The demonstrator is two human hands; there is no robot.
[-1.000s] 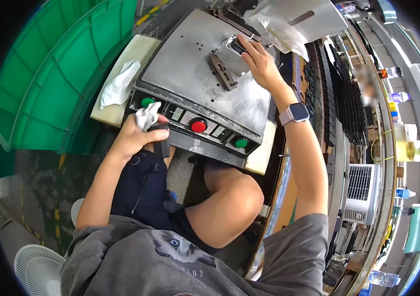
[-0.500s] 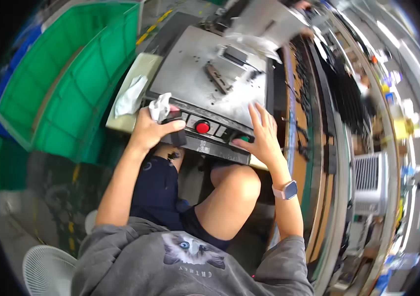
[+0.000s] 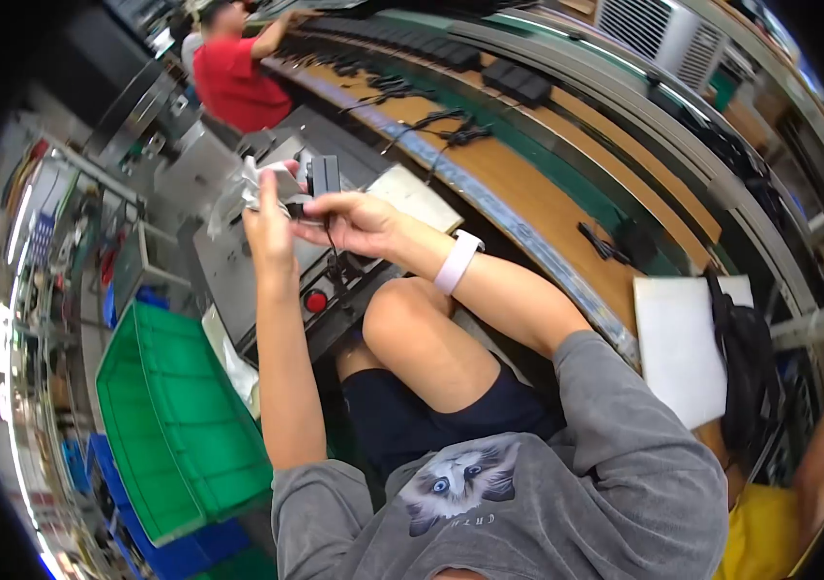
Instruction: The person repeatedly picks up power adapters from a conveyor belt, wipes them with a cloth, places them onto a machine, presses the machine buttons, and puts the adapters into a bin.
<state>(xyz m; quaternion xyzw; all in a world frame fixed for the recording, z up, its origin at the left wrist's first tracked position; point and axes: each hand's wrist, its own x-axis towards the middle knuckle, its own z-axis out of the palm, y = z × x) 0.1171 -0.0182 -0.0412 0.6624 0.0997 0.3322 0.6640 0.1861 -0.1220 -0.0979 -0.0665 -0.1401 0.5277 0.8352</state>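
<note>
My left hand [image 3: 272, 227] is closed around a crumpled white cloth [image 3: 254, 186], held up over the metal machine top [image 3: 228, 280]. Right beside it, my right hand [image 3: 362, 224] pinches the lower end of a black power adapter [image 3: 326, 174] between thumb and fingers. A thin dark cord [image 3: 333, 244] hangs down from there. Fingertips of the left hand reach behind the adapter; whether they touch it I cannot tell. On the machine's front panel, a red button [image 3: 315, 302] shows below my hands.
A long workbench [image 3: 528, 242] with black adapters and cords runs along the right. A green bin [image 3: 180, 416] stands at lower left. A co-worker in red [image 3: 238, 82] reaches over the bench at the back. A white board [image 3: 680, 348] lies at the right.
The view has swung to the right. My right hand has left the front panel by the green button and now grips the adapter. Both hands have risen together; the white cloth stays in the left.
</note>
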